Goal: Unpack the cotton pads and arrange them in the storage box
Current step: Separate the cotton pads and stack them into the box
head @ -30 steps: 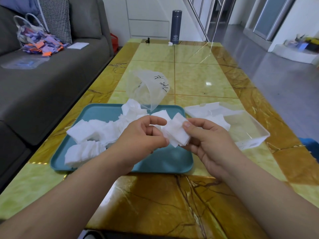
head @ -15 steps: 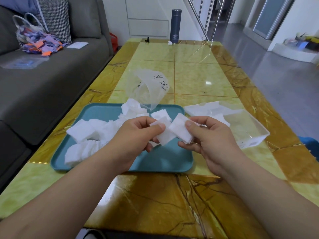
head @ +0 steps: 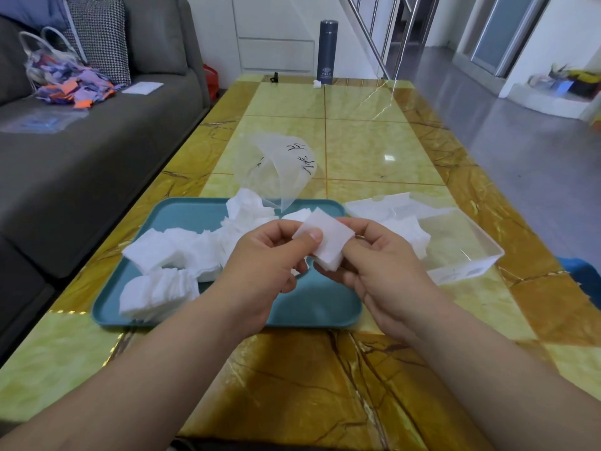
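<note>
Left of the fingers (head: 305, 242), the blue tray (head: 309, 307) holds a big heap of pads (head: 175, 252), so lots are left. Right of them, the clear box (head: 461, 242) has some. The bag (head: 276, 164) beyond looks empty. The left hand (head: 260, 268) and right hand (head: 387, 275) pinch one small stack (head: 328, 239) together.

No text could be read for certain. The clear plastic bag (head: 279, 167) bore black marks like brush-written characters, too creased and faint to make out. The dark flask (head: 327, 53) carried a small pale emblem and line, too small to read.
</note>
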Demonstrator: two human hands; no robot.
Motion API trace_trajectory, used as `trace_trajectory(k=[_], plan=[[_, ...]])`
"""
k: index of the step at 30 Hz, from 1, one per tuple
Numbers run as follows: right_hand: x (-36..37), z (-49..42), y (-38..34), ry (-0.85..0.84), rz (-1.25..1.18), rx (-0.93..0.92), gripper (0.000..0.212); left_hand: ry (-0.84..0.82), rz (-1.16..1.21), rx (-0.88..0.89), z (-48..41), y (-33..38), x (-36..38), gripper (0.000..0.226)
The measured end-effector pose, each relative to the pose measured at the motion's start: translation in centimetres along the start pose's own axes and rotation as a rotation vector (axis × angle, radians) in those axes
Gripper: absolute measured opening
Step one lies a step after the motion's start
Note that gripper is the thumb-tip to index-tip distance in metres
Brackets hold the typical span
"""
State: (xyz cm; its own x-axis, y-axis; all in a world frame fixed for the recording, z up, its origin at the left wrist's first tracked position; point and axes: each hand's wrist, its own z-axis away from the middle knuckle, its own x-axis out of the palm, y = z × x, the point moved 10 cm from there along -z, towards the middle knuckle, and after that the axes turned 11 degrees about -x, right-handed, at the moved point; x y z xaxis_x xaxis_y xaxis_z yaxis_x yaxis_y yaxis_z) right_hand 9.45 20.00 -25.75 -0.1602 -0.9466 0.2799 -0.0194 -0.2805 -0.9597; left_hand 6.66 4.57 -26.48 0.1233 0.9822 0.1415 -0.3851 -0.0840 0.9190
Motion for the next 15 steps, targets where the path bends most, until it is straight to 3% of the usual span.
trace_trajectory(k=[15], plan=[[0.96, 0.13, -0.30, -0.058, -0.196, 0.048, 0.023, 0.139, -0.094, 0.060, 0.58, 0.24, -0.41, 0.011]])
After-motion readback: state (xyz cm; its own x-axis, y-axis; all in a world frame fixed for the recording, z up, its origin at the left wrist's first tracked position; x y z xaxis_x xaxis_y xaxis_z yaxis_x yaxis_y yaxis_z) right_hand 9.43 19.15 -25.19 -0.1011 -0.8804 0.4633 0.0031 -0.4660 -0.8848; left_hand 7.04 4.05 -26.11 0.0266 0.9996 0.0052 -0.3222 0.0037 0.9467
